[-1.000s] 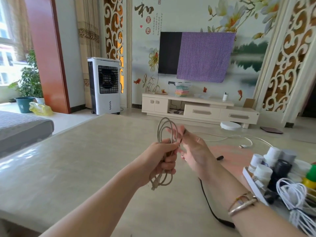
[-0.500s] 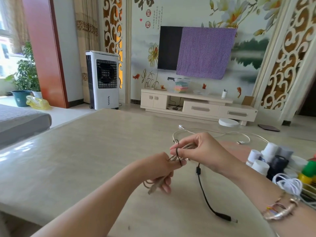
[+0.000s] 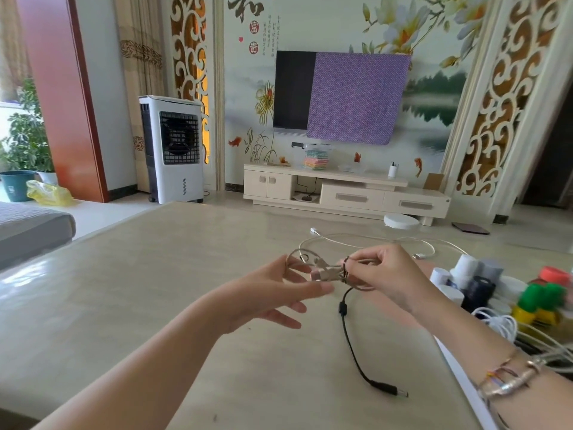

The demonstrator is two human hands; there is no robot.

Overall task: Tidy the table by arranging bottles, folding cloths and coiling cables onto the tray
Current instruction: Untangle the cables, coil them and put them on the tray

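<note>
Both forearms reach forward over the table [image 3: 102, 305]. The right hand [image 3: 386, 276] pinches the bundled grey cable [image 3: 328, 272] between curled fingers and thumb, above the table's middle. The left hand [image 3: 273, 293] is spread, fingers straight and relaxed, their tips at the bundle's near-left end. A black cable [image 3: 353, 346] runs from the right hand toward the near side, ending in a plug. A white cable [image 3: 366, 242] lies farther off. At the right the tray [image 3: 459, 370] holds bottles [image 3: 465, 268] and a white coil [image 3: 499, 325], partly cut off by the edge. Red characters on the far wall are too small to read with certainty. The grey bundle is motion-blurred.
</note>
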